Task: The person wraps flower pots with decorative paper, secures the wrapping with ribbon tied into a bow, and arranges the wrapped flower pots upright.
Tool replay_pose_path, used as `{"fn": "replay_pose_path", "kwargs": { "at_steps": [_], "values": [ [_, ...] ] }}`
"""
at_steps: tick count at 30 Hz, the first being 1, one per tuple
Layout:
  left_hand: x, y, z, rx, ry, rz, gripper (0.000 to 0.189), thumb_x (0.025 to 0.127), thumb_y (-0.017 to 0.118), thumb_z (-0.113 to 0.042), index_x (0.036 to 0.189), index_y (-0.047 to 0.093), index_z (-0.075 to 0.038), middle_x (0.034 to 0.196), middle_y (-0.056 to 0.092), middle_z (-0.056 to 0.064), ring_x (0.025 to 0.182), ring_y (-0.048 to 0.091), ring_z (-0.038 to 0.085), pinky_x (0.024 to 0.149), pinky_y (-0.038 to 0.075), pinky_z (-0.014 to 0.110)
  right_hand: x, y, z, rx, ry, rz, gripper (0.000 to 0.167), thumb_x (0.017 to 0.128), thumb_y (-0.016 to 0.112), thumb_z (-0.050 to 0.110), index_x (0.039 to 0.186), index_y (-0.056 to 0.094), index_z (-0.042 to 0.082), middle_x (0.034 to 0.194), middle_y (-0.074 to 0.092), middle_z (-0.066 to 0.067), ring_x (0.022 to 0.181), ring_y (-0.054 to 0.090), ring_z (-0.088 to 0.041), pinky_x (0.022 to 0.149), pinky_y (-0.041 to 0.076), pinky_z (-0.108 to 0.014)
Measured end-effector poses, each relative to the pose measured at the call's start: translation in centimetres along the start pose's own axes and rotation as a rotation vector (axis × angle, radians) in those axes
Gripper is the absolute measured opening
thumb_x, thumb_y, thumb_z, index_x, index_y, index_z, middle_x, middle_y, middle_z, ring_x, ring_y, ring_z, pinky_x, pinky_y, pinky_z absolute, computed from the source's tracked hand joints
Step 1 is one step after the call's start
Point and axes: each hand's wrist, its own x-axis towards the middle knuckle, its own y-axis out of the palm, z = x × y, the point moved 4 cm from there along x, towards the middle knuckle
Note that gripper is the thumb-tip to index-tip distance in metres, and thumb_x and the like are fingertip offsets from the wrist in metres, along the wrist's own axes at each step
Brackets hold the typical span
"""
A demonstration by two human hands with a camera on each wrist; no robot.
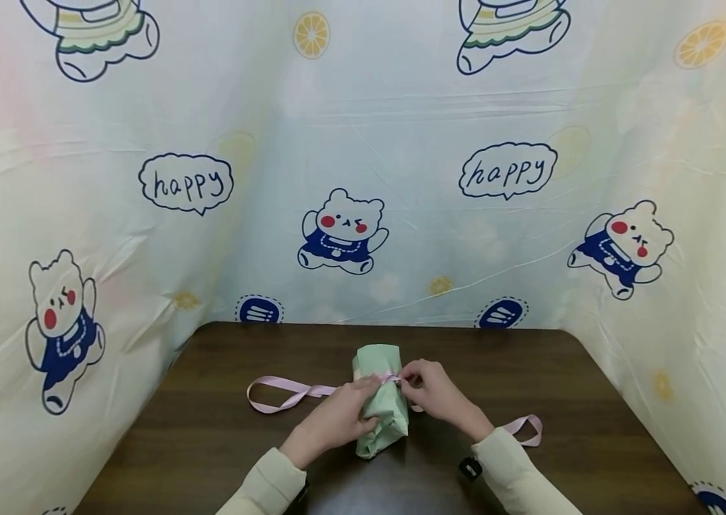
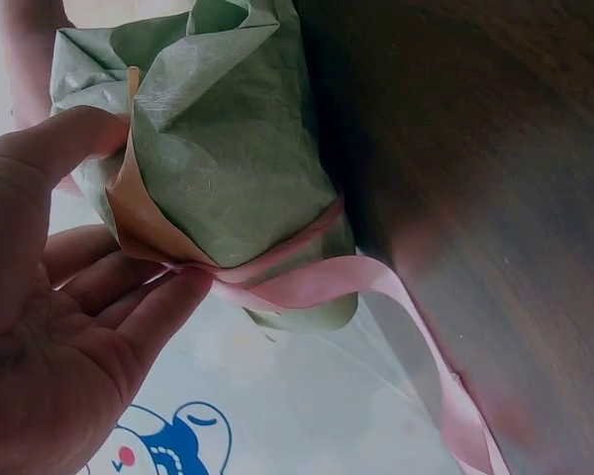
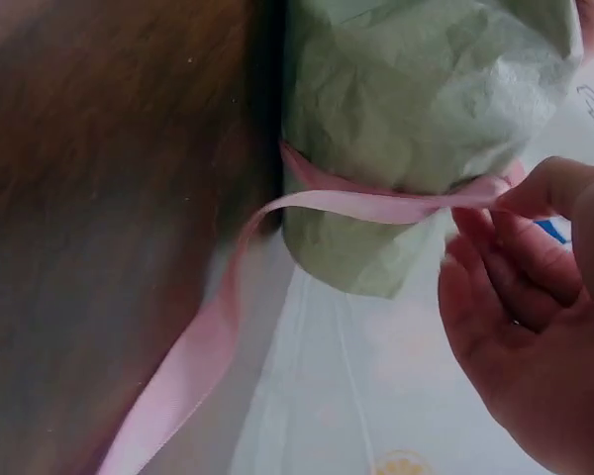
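Note:
A package (image 1: pixel 382 357) wrapped in pale green paper lies lengthwise on the brown table. A pink ribbon (image 1: pixel 285 393) passes around its middle, with loose lengths out to both sides. My left hand (image 1: pixel 340 411) rests on the package from the left, its extended fingertips pressing at the ribbon's crossing and its thumb on the paper. A tan fold (image 2: pixel 144 213) shows between thumb and fingers in the left wrist view. On the other side, my right hand (image 1: pixel 436 392) pinches the ribbon (image 3: pixel 376 205) between thumb and fingers, close to the paper. The crossing itself is partly hidden by fingers.
The brown table (image 1: pixel 221 443) spreads around the package. Behind it and at both sides hangs a pale printed curtain (image 1: pixel 414 243). Another part of the ribbon (image 1: pixel 530 429) curls beside the right sleeve (image 1: pixel 511 458).

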Motion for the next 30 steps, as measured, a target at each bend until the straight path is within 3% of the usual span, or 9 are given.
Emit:
{"fn": "replay_pose_path", "kwargs": {
  "at_steps": [7,13,21,26,30],
  "values": [
    [0.3,0.0,-0.2,0.005,0.017,-0.019,0.065,0.093,0.075,-0.024,0.148,0.05,0.0,0.15,0.053,0.017,0.135,0.055,0.03,0.105,0.05,0.042,0.1,0.1,-1.3,0.248,0.092,0.019,0.013,0.101,0.055,0.004,0.102,0.067,0.007,0.092,0.067,-0.007,0.076,0.059,-0.012,0.066,0.052,-0.024],
    [0.4,-0.1,-0.6,-0.026,0.004,-0.028,0.064,0.09,0.077,-0.021,0.145,0.053,0.001,0.148,0.054,0.021,0.134,0.055,0.033,0.104,0.051,0.044,0.2,1.0,-1.4,0.438,0.124,0.187,0.026,0.108,0.036,0.005,0.124,0.056,0.002,0.078,0.053,-0.028,0.053,0.046,-0.016,0.045,0.041,-0.026],
    [0.4,0.0,-0.4,-0.045,0.002,-0.023,0.064,0.09,0.077,-0.02,0.145,0.053,0.0,0.148,0.054,0.019,0.135,0.054,0.032,0.104,0.051,0.043,0.2,0.7,-2.0,0.434,0.046,0.278,0.039,0.103,0.06,0.014,0.14,0.052,0.003,0.093,0.069,-0.008,0.057,0.05,-0.021,0.051,0.044,-0.024],
    [0.4,0.0,-0.5,-0.043,0.01,-0.032,0.062,0.09,0.077,-0.02,0.145,0.054,0.0,0.147,0.055,0.019,0.135,0.054,0.032,0.106,0.049,0.044,0.3,0.3,-2.6,0.47,0.052,0.26,0.04,0.102,0.062,0.01,0.14,0.055,0.003,0.095,0.073,-0.009,0.069,0.057,-0.04,0.053,0.048,-0.029],
    [0.6,0.0,-0.3,-0.045,0.005,-0.034,0.062,0.09,0.077,-0.02,0.144,0.054,-0.001,0.147,0.055,0.019,0.134,0.056,0.032,0.105,0.05,0.043,0.5,0.0,-2.9,0.49,0.06,0.24,0.039,0.101,0.061,0.005,0.139,0.057,0.001,0.095,0.075,-0.012,0.076,0.061,-0.047,0.063,0.054,-0.04]
  ]
}}
